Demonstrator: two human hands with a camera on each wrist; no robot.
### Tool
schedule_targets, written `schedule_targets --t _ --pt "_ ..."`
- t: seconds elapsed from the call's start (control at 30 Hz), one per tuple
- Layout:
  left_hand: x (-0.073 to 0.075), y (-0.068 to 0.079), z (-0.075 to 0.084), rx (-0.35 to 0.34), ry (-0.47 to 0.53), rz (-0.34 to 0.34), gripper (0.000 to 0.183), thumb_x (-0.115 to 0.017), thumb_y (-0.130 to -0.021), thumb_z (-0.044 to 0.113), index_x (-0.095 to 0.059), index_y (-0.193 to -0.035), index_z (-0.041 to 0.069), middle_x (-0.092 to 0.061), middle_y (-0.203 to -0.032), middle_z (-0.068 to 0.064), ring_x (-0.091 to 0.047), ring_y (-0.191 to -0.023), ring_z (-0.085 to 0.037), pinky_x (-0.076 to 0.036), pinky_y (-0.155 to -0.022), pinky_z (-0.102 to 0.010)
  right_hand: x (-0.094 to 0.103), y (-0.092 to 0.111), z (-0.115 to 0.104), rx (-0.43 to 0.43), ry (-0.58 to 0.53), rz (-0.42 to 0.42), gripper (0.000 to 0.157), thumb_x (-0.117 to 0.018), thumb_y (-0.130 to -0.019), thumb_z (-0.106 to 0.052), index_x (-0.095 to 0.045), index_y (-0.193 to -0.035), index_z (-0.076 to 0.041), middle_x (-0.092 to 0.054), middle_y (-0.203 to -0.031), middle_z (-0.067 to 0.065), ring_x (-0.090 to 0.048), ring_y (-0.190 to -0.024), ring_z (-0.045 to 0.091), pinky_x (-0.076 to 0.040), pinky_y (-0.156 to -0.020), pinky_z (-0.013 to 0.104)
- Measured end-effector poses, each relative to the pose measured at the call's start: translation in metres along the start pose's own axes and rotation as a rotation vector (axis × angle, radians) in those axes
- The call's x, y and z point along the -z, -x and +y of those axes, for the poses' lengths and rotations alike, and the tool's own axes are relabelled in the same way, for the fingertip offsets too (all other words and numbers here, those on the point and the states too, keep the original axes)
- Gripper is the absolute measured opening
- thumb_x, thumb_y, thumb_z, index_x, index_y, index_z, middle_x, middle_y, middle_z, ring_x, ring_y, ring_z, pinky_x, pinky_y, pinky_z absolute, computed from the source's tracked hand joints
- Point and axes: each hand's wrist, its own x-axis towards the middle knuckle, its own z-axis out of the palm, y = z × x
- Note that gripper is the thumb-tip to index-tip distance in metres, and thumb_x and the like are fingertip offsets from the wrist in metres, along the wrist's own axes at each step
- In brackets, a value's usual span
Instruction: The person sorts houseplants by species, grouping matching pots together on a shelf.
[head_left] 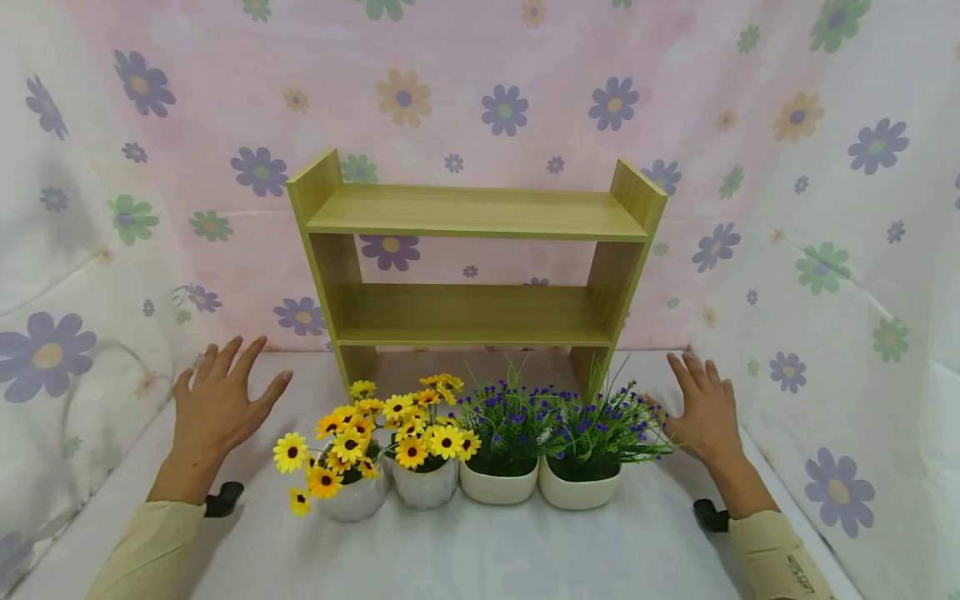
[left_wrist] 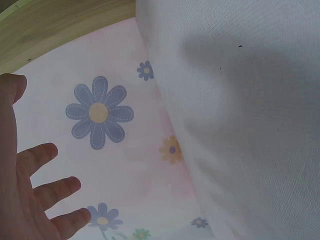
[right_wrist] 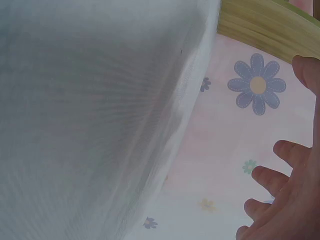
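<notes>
My left hand [head_left: 221,404] is held over the left side of the table with its fingers spread, gripping nothing. On the right, my right hand [head_left: 703,412] also has its fingers extended and holds nothing; its thumb side is close to the leaves of the rightmost plant. Between the hands stand two whitish pots [head_left: 427,487] of yellow artificial flowers [head_left: 348,446] and two cream pots [head_left: 498,485] of purple-flowered greenery [head_left: 510,417]. Behind them rises a wooden shelf rack [head_left: 472,315], its lower part partly hidden by the plants.
White cloth covers the table [head_left: 465,550]. Flower-printed curtains [head_left: 472,50] enclose the back and both sides. Small black devices [head_left: 225,500] sit at the wrists. In both wrist views, part of the wooden rack [left_wrist: 65,30] shows along the top.
</notes>
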Motion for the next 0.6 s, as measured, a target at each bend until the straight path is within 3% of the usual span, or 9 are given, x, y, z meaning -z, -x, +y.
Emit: schedule_targets --t 0.23,0.37,0.6 --pt "-0.0001 0.0002 0.0039 -0.030 0.026 0.036 0.075 -0.053 -0.096 0.058 -0.036 -0.154 0.015 -0.036 -0.152 -0.026 -0.026 -0.141 -0.050 -0.013 -0.107 -0.078 -0.0004 -0.0001 -0.0024 0.050 -0.009 0.020 0.087 -0.070 -0.065 -0.001 -0.044 -0.148 -0.004 -0.043 -0.148 0.028 -0.031 -0.136 0.058 -0.023 -0.101 0.080" --pt "-0.0009 -0.0009 0.0047 -0.060 0.044 0.077 0.072 -0.058 -0.095 0.054 -0.039 -0.152 0.014 -0.039 -0.150 -0.025 -0.035 -0.135 -0.049 -0.021 -0.104 -0.076 -0.0001 0.0004 -0.0041 0.066 -0.034 0.034 0.085 -0.065 -0.063 0.003 -0.046 -0.146 -0.003 -0.045 -0.146 0.028 -0.034 -0.135 0.057 -0.025 -0.101 0.079" --pt "0.0028 -0.0015 0.0109 -0.088 0.114 0.130 0.066 -0.065 -0.094 0.045 -0.047 -0.146 0.009 -0.049 -0.140 -0.025 -0.051 -0.117 -0.050 -0.038 -0.097 -0.071 0.0004 0.0002 -0.0073 0.106 -0.078 0.079 0.071 -0.067 -0.069 0.004 -0.054 -0.138 0.002 -0.053 -0.134 0.027 -0.043 -0.126 0.050 -0.032 -0.103 0.067"
